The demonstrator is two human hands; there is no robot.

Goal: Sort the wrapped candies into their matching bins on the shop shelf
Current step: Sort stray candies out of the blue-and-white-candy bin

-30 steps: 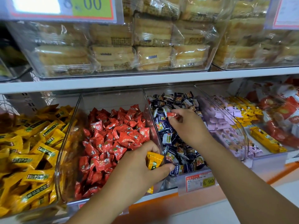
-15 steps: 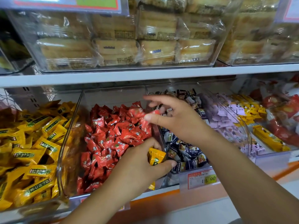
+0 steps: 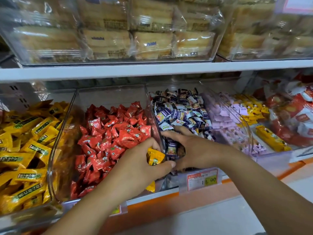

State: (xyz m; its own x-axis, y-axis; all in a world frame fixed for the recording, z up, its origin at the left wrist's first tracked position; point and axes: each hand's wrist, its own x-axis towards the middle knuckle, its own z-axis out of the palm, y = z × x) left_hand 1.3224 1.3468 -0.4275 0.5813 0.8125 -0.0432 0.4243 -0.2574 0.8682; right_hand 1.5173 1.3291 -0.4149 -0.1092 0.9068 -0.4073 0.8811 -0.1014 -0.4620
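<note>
Shelf: a white shelf board [image 3: 152,70] is running across the view, with clear bins sitting above and below it.
Pastry packs: pale wrapped pastry packs [image 3: 152,43] are filling the bins on top.
Yellow candies: a heap of yellow candies [image 3: 25,150] is lying in the far-left bin of the lower row.
Red candies: red candies [image 3: 115,133] are filling the next bin to the right.
Dark blue candies: dark blue candies [image 3: 179,109], mixed with white wrappers, are filling the third bin.
Left hand: the left hand [image 3: 140,167] is reaching over the front right corner of the red candies, thumb and fingers curling round one yellow candy [image 3: 155,156].
Right hand: the right hand [image 3: 194,150] is reaching down into the front of the dark blue candies, fingers bending among the wrappers. Whether it is holding one cannot be told.
Yellow candy: it is sitting in the left hand's grip, against the clear wall between the red and dark blue candies.
Price tag: a price tag [image 3: 202,179] is hanging on the shelf edge just below the right hand.
</note>
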